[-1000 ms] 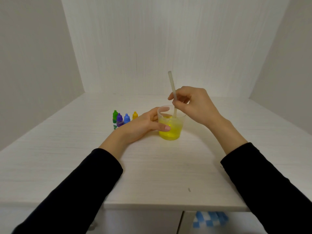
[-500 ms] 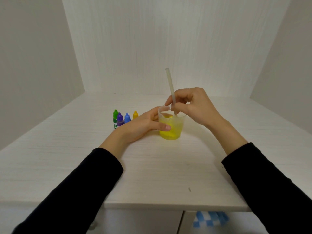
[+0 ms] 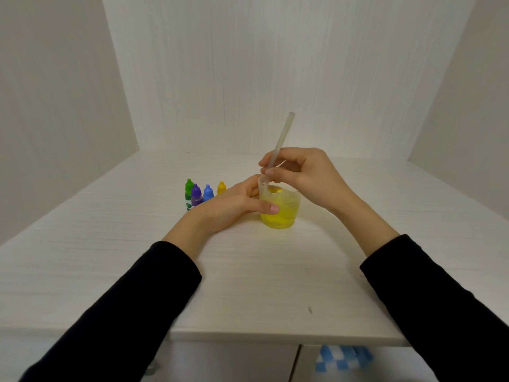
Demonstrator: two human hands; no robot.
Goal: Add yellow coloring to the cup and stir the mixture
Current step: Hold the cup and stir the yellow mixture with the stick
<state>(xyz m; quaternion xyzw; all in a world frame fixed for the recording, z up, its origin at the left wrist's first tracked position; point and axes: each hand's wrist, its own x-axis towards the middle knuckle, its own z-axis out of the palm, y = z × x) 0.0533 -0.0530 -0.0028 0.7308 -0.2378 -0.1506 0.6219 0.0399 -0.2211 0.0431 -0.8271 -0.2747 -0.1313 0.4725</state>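
Head view, frame centre: my left hand (image 3: 228, 206) grips the clear plastic cup of yellow liquid (image 3: 279, 208); my right hand (image 3: 303, 175) pinches the translucent stirring stick (image 3: 278, 150) standing in it.

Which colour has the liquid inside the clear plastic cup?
Yellow; the head view shows the liquid in the clear plastic cup.

No text can be read. The green bottle (image 3: 189, 194), leftmost of the row toward the bench's (image 3: 110, 257) far edge, carries a white label, its print too small to read.
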